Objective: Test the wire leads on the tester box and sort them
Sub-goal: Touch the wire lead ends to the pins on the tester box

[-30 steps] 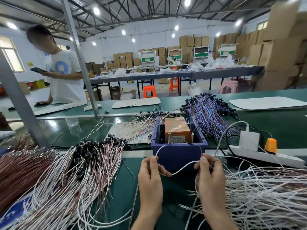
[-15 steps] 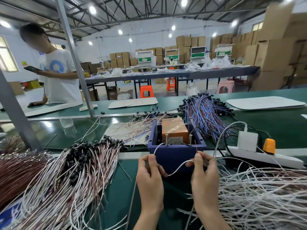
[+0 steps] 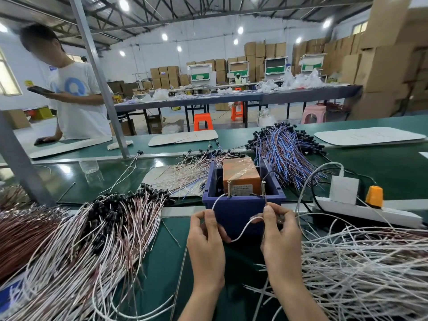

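A blue tester box [image 3: 243, 212] holding an orange unit [image 3: 240, 176] stands mid-bench, with two upright metal posts at its front rim. My left hand [image 3: 206, 237] and my right hand [image 3: 280, 235] each pinch one end of a single white wire lead [image 3: 245, 229] that sags between them. The left end curves up to the left post [image 3: 228, 188]; the right end rises toward the right post [image 3: 263, 188]. A heap of white leads [image 3: 361, 267] lies at the right. A pile of white and pink leads with black ends [image 3: 92, 235] lies at the left.
Blue and purple leads [image 3: 284, 156] lie behind the box, pink ones [image 3: 185, 174] on cardboard. A white power strip [image 3: 370, 212] with an orange plug [image 3: 374, 196] sits at the right. Brown leads [image 3: 20, 230] lie far left. A person in a white shirt [image 3: 76, 100] stands across the bench.
Both hands have stayed in front of the box with the same lead. The lead's ends have come up to the two posts. The camera has shifted slightly.
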`<state>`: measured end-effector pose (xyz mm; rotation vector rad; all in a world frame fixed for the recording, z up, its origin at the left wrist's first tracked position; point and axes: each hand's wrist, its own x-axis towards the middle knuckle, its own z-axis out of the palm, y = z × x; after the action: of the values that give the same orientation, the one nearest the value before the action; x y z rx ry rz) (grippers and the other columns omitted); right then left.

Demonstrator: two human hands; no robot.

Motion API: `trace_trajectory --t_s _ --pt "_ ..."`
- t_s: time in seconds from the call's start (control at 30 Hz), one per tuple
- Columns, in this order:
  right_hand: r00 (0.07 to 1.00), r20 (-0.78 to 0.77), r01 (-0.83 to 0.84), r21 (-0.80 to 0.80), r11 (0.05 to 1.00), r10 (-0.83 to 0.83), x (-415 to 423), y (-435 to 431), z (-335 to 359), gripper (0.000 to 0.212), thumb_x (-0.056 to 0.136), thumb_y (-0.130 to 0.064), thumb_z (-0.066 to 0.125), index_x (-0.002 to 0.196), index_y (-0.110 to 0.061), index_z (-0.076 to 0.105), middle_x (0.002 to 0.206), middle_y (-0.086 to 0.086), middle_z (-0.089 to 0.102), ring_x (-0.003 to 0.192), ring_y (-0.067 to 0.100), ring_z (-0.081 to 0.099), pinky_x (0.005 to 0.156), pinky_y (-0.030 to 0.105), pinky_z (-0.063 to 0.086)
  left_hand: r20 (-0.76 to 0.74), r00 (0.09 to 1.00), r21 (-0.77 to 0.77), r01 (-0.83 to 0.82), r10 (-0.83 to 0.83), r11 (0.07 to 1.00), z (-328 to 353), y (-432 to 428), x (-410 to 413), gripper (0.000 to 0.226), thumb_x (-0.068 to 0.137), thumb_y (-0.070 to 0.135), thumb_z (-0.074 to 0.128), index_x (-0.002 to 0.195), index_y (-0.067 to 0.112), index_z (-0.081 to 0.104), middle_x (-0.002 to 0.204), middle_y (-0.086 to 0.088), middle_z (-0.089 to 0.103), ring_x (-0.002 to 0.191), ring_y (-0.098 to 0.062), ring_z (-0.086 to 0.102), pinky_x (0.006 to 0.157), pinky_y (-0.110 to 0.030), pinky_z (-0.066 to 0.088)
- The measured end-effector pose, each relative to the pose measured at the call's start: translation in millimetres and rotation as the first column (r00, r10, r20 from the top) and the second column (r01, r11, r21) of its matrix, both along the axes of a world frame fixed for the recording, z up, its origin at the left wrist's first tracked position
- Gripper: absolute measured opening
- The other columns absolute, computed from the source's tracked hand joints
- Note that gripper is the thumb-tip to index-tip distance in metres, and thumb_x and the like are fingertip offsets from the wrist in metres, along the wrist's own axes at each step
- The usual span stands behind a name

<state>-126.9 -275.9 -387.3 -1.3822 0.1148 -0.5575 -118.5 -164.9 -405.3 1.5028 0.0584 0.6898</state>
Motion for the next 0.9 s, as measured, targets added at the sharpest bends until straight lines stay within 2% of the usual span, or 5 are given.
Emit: trace_trajectory --t_s 0.53,0.7,0.77,0.83,0.9 --pt "0.999 -0.039 0.011 -0.031 0.999 -0.012 -1 -2 5 0.007 0.102 -0.033 0.053 0.102 -0.030 0.060 0.085 -0.006 0.076 0.059 0.009 0.050 0.070 0.040 0.042 0.006 1.000 0.003 0.028 -0.028 1.000 0 -1 -1 0.025 0.103 0.037 0.046 0.092 0.018 0.057 0.059 0.002 0.060 0.052 -0.010 0.055 0.053 -0.018 0.047" --pt "0.996 -0.077 0.038 -0.071 0.997 -0.043 2 -4 8 0.014 0.101 -0.036 0.055 0.105 -0.026 0.063 0.079 -0.001 0.074 0.056 0.011 0.051 0.063 0.034 0.042 0.015 0.999 0.005 0.030 -0.030 1.000 0 0 0 0.024 0.103 0.038 0.046 0.092 0.018 0.057 0.059 0.001 0.060 0.052 -0.009 0.055 0.053 -0.019 0.048" --pt "0.994 -0.100 0.044 -0.090 0.995 -0.053 3 -4 8 0.024 0.100 -0.043 0.055 0.111 -0.023 0.064 0.084 -0.001 0.071 0.068 0.015 0.060 0.065 0.034 0.047 0.015 0.999 0.004 0.030 -0.030 1.000 -1 -1 0 0.025 0.102 0.039 0.046 0.092 0.019 0.057 0.059 0.001 0.060 0.052 -0.009 0.056 0.053 -0.018 0.048" --pt "0.989 -0.136 0.047 -0.077 0.996 -0.057 4 -4 8 0.034 0.097 -0.050 0.055 0.116 -0.023 0.061 0.098 0.003 0.069 0.092 0.022 0.066 0.080 0.041 0.055 0.011 0.999 0.003 0.031 -0.031 1.000 -1 0 0 0.025 0.101 0.041 0.046 0.093 0.020 0.057 0.059 0.002 0.060 0.052 -0.009 0.056 0.053 -0.017 0.048" --pt "0.986 -0.154 0.055 -0.068 0.996 -0.065 4 -4 8 0.038 0.096 -0.052 0.056 0.120 -0.023 0.059 0.106 0.004 0.068 0.102 0.023 0.066 0.088 0.042 0.056 0.009 0.999 0.001 0.034 -0.034 0.999 -2 0 0 0.025 0.101 0.042 0.046 0.093 0.021 0.058 0.060 0.002 0.061 0.053 -0.009 0.057 0.055 -0.017 0.048"
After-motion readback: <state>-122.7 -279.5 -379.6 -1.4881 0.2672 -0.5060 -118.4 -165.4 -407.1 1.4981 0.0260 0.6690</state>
